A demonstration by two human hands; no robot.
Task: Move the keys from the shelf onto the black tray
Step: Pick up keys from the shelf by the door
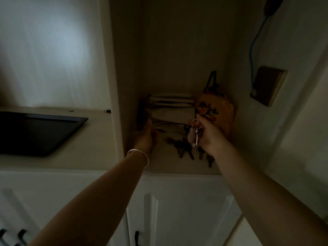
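Keys, a small metal bunch on a split ring (195,134), are dangling from my right hand (211,137), pinched shut at the ring: light, stiff, jangly. Darker bunches (184,148) are lying on the shelf (168,166). My left hand (144,139) is reaching in; I cannot tell its grip. The black tray (35,132) is waiting left.

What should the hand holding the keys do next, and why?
Probably carry them left. The right hand already pinches a key bunch lifted off the shelf, and the black tray sits in the next compartment over, past the divider.
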